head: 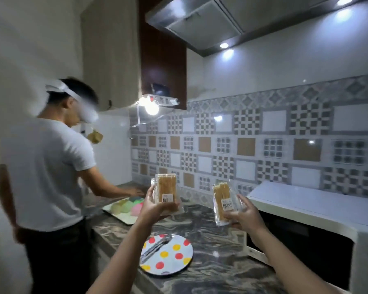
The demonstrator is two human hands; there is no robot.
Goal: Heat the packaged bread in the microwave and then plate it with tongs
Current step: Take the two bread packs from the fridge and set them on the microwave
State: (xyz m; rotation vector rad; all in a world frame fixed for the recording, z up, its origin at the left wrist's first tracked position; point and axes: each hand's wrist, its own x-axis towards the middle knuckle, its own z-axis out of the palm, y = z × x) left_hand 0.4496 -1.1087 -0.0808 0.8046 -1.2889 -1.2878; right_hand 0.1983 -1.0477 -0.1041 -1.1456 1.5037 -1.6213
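**A:** Layout?

**B:** The counter (pixel 210 225) runs away from the person. A second person (pixel 45 158) stands at its left, busy with a tray (pixel 115 211), not involved. The microwave (pixel 306 211) sits at the right. Its front is dark and I can't tell if the door is open. A spotted plate (pixel 179 262) lies on the counter below the hands.

**A:** Bread?

**B:** Two packs, both in the air above the counter. The left bread pack (pixel 167 187) is in the left hand (pixel 152 209), the right bread pack (pixel 221 200) in the right hand (pixel 245 217). Fingers are curled round the lower part of each, gripping. The long axes are near vertical, the right one leaning a little.

**A:** Which loads first?

**B:** I'd guess the right. That hand is just beside the microwave's front, which lies to its right and below. The left hand is well apart from it. Each pack probably needs tipping flat to go in.

**A:** Tongs?

**B:** The tongs (pixel 155 248) lie on the plate, untouched.
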